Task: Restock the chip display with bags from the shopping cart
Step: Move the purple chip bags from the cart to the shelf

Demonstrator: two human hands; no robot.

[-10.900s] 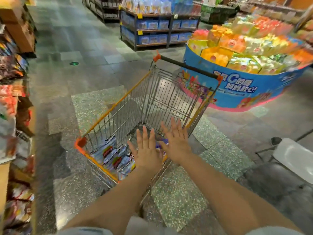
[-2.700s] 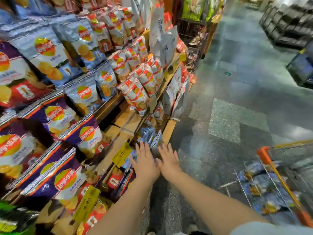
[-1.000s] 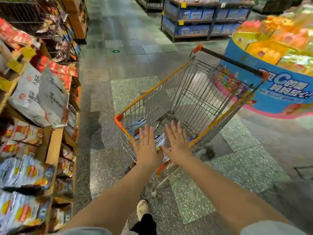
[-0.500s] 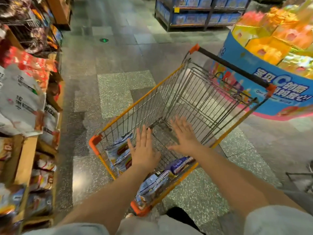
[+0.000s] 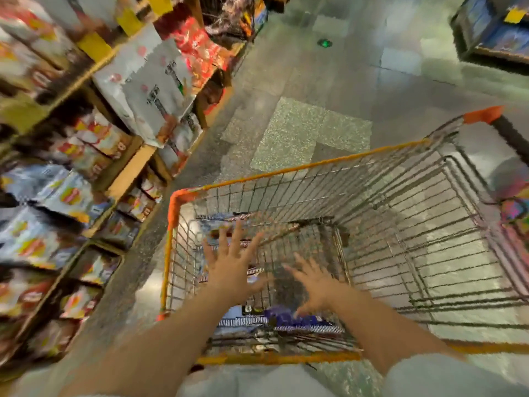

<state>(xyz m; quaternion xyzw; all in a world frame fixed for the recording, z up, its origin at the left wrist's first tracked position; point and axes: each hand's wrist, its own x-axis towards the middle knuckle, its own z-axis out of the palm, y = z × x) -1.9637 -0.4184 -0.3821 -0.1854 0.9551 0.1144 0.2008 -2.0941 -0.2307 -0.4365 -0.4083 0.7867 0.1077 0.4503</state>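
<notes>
Left hand (image 5: 233,270): fingers spread, empty | right hand (image 5: 316,285): fingers spread, empty | both inside shopping cart (image 5: 315,164), above chip bags (image 5: 286,318) | chip display (image 5: 71,156) at left

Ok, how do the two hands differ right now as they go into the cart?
The left hand reaches toward the cart's front corner, over the blue chip bags there; the right hand is over the bare wire floor nearer the middle. The left hand's fingers point up the picture; the right hand's angle toward the left. Both are open with fingers spread, holding nothing, inside the basket. Motion blur hides whether either touches a bag.
</notes>
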